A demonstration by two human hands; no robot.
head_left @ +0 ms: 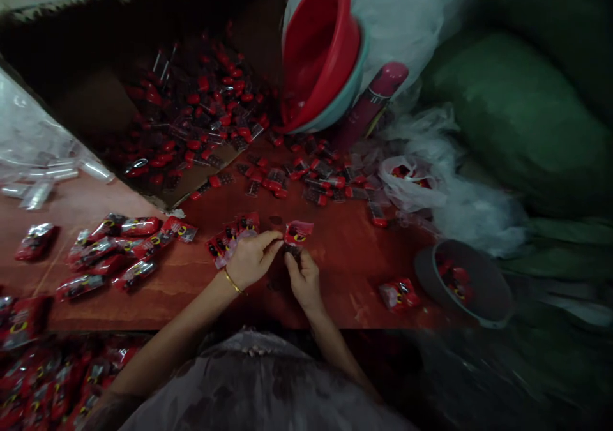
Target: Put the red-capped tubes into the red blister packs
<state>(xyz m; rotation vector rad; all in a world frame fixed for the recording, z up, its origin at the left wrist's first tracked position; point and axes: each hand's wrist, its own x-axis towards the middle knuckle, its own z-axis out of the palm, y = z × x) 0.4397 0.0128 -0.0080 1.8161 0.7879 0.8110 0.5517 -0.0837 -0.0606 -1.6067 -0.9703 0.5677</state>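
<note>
I see the left hand [249,262] and the right hand [304,281] close together over the red tabletop [345,252]. Both grips are pinched on one small red packet [299,232], which stands just above the fingertips. More red packets [232,236] lie just left of it.

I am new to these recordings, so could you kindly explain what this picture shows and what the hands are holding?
There is no machine here: the one picture comes from a camera worn on a person's head, looking down at their own bare hands. The left hand, with a bangle, and the right hand pinch a small red packet between them over a reddish table. More packets lie in a pile to the left. Behind are a tipped cardboard box of small red pieces, a red basin and, to the right, a grey bowl.
</note>
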